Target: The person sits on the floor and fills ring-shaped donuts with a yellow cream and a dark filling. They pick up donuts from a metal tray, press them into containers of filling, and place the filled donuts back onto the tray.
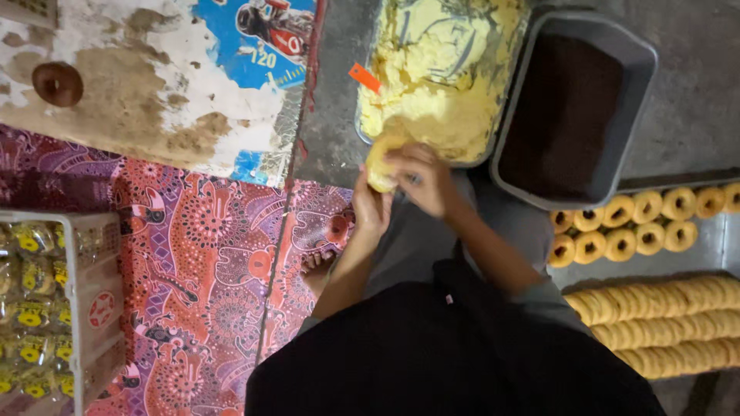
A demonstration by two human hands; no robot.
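Holding a small lump of yellow dough (pixel 381 166), the person works it with both hands just in front of the big tray of yellow dough (pixel 443 65). The left hand (pixel 370 212) cups the lump from below, its fingers curled around it. The right hand (pixel 420 179) presses on it from the side, fingers bent and gripping the same lump.

Next to the dough tray sits a dark grey tub (pixel 574 108) full of dark brown filling. Beyond it, on a metal tray (pixel 713 246), lie rows of filled yellow rings (pixel 624 223) and long rows of plain round pieces (pixel 663 320). A patterned red mat (pixel 208 254) covers the floor, and a white crate (pixel 92 300) of wrapped packs stands at its edge.

The dough looks soft and sticky. If the fingers squeeze too hard, the lump could tear or cling to them. If they loosen, it could drop onto the lap or mat and get dirty.
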